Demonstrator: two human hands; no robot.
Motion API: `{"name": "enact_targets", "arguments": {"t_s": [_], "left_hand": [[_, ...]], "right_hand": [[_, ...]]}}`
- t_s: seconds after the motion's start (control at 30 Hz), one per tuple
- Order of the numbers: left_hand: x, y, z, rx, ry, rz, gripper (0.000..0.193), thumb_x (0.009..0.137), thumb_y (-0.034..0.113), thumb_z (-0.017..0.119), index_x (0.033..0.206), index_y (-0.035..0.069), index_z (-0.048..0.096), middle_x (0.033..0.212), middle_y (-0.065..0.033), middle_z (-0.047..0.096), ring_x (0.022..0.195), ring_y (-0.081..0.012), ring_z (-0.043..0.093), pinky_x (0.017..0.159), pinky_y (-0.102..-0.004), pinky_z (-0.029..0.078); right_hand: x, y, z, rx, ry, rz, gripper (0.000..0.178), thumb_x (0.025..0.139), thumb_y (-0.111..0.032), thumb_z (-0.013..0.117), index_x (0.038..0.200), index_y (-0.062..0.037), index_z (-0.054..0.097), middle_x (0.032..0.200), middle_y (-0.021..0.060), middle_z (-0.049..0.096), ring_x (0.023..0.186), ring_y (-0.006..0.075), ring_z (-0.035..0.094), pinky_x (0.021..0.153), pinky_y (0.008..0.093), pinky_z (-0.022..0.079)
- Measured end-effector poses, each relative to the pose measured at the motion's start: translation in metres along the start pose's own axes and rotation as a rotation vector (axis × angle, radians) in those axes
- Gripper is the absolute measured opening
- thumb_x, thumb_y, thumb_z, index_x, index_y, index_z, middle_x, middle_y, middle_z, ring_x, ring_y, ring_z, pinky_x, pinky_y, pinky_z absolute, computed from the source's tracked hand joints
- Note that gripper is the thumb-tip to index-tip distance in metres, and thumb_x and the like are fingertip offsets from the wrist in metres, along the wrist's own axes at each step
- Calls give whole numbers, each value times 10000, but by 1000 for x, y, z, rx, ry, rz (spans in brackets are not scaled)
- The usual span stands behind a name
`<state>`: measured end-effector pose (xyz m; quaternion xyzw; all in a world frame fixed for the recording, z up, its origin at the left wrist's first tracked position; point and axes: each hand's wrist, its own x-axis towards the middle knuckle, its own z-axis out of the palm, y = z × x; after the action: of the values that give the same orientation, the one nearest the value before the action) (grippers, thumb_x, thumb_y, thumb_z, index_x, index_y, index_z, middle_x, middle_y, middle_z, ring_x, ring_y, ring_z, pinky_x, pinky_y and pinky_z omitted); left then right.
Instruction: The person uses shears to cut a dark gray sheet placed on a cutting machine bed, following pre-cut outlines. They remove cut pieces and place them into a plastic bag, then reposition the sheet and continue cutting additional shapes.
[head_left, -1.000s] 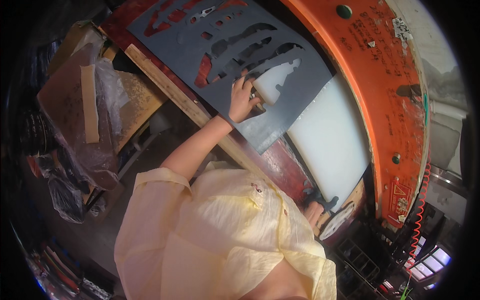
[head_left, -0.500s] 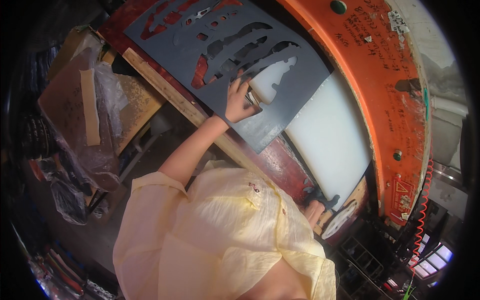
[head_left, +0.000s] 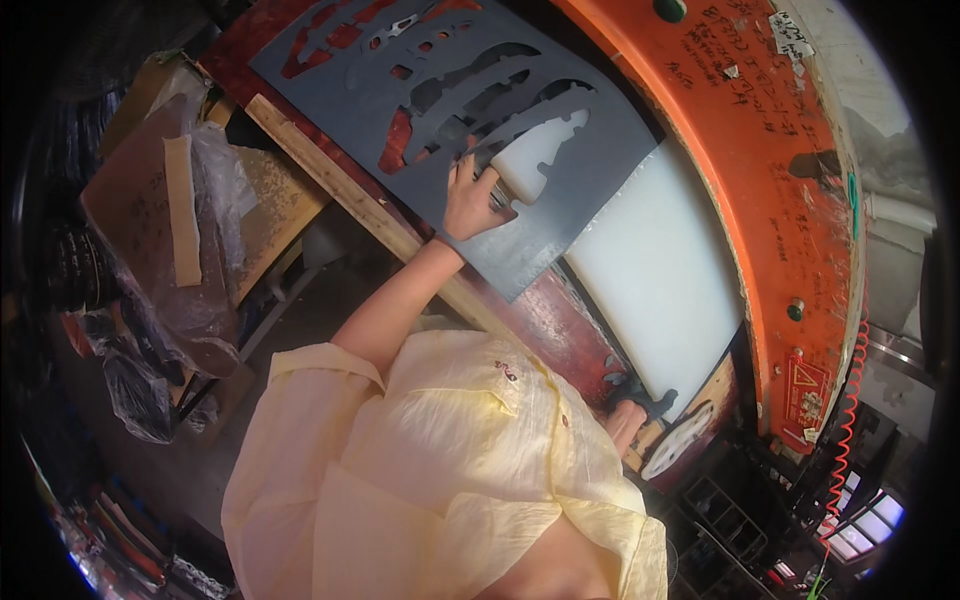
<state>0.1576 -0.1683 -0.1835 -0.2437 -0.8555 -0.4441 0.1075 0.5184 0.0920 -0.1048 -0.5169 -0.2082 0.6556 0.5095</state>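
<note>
A dark grey sheet (head_left: 585, 215) with several shaped cut-outs lies over a white board (head_left: 655, 270), whose surface also shows through one cut-out. My left hand (head_left: 475, 205) is over the sheet beside that cut-out, thumb and fingers curled round a narrow metal-edged piece (head_left: 500, 198). Most of that piece is hidden by the hand. At the near corner of the white board is my right hand (head_left: 635, 405). Its fingers look dark, as if gloved, and rest at the board's edge; their exact grip cannot be made out.
A big orange machine beam (head_left: 735, 190) arches over the far right side of the board. The red table (head_left: 540, 320) has a wooden rail (head_left: 370, 210) along its near edge. Plastic-wrapped brown board (head_left: 135, 210) leans at left. A red coiled hose (head_left: 845, 420) hangs at right.
My left hand has shifted slightly left and toward me, with its fingers still curled. The right hand stays at the board's corner. The whole view has moved a little.
</note>
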Motion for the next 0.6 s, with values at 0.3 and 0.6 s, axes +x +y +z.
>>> {"name": "enact_targets", "arguments": {"t_s": [0.3,0.6], "left_hand": [[-1,0,3,-168,15,-42,731,560,174,778,1244,157,520,1275,-251,436,1158,-439,444,933,-466,424],[2,4,4,-236,22,-230,870,572,147,779,1346,40,395,1359,-221,395,1250,-379,399,1022,-409,364]], "right_hand": [[-2,0,-4,2,-1,15,513,856,-333,572,1300,-98,467,1293,126,506,1168,268,489,964,383,412],[-1,-3,-7,9,-6,12,495,864,-324,565,1298,-106,469,1283,126,513,1162,262,495,961,380,415]]}}
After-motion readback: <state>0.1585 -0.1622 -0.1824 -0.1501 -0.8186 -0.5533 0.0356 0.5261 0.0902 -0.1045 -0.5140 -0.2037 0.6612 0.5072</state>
